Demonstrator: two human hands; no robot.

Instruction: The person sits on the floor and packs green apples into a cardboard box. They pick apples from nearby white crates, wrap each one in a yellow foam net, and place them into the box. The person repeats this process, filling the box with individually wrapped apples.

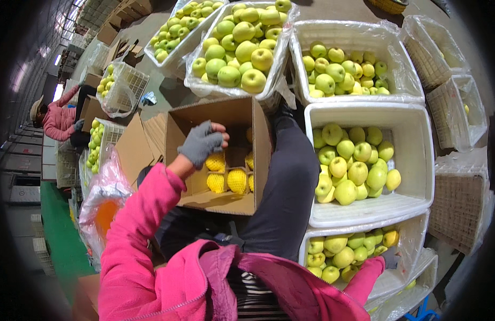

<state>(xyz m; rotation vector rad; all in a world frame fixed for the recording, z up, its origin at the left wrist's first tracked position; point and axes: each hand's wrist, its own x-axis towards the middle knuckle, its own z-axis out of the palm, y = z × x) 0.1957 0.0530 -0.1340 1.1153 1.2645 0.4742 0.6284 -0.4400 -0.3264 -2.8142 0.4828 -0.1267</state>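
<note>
My left hand, in a grey fingerless glove, is above an open cardboard box between my legs; nothing shows in its curled fingers, though their inner side is partly hidden. Inside the box, yellow foam-netted fruits sit in cardboard divider cells. My right hand, also gloved in grey, reaches into the lower right white crate, beside yellow-green apples. Its fingers are mostly hidden, so whether it holds anything is unclear. Another white crate with green apples lies just above that one.
More apple crates stand beyond the box, and wire crates at the right. Flat cardboard pieces lean by the box's left side. A plastic bag lies at the left. A co-worker in pink sits farther left among boxes and crates.
</note>
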